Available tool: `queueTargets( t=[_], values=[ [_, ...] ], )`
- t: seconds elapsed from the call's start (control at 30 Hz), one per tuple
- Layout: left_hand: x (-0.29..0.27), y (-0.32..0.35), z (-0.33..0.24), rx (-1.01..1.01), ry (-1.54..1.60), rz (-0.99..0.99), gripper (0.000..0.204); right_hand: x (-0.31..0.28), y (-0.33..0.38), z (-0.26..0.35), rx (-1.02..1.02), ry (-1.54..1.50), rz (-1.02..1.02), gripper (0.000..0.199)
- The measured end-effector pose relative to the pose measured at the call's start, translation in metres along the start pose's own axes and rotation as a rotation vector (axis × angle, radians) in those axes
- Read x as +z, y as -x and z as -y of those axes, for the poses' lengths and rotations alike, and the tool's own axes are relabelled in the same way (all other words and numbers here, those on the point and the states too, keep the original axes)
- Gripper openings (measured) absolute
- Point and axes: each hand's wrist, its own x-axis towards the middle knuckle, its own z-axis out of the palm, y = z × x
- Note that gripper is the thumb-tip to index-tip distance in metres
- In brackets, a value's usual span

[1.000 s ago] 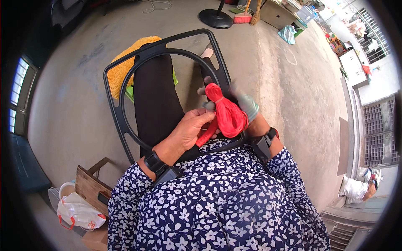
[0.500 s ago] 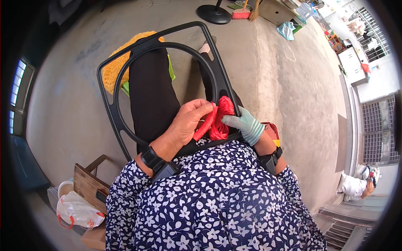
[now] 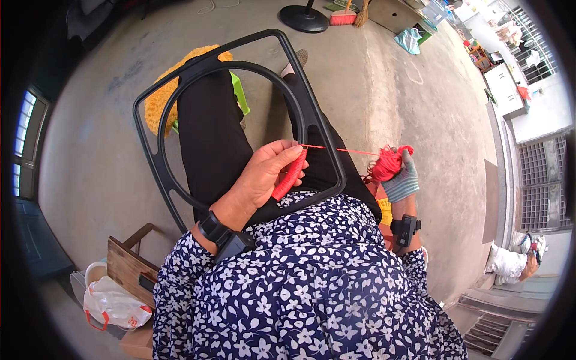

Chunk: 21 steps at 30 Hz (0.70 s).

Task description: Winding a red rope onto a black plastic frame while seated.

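Note:
A black frame (image 3: 336,156), rectangular outside with a round ring inside it, rests across my lap. Red cord is wound in tight turns (image 3: 290,179) around the lower right part of the ring. My left hand (image 3: 268,171), bare, pinches the ring at the upper end of these turns, thumb on top. My right hand (image 3: 401,179), in a striped grey-green glove, is closed on a bundle of red cord (image 3: 390,162) out to the right of the frame. A single red strand runs taut between the two hands, crossing over the frame's right bar.
A yellow fluffy cover (image 3: 157,108) lies over a green stool (image 3: 240,93) beyond the frame. At lower left are a wooden stool (image 3: 129,264) and a white plastic bag (image 3: 114,303). A black round base (image 3: 304,20) and a red broom (image 3: 343,18) stand far off.
My right hand has moved right, off the frame's edge, taking the cord bundle with it and drawing a strand straight. My left hand keeps its hold; the frame has shifted slightly left.

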Motion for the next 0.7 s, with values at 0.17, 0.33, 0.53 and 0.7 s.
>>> queueTargets(
  t=[0.17, 0.33, 0.53, 0.7],
  values=[
    [0.003, -0.002, -0.001, -0.017, 0.054, 0.014, 0.021, -0.041, -0.023, -0.002, 0.099, 0.053, -0.088, 0.05],
    [0.006, -0.003, -0.004, -0.02, -0.057, -0.012, 0.016, 0.034, -0.036, -0.015, 0.054, 0.653, -0.058, 0.042],
    [0.017, -0.002, 0.0, -0.124, -0.014, 0.081, 0.014, 0.111, -0.052, -0.052, -0.396, 0.967, 0.04, 0.037],
    [0.01, -0.007, 0.006, -0.217, 0.062, 0.139, 0.018, 0.138, -0.041, -0.074, 0.265, 0.342, 0.44, 0.04]
  ],
)
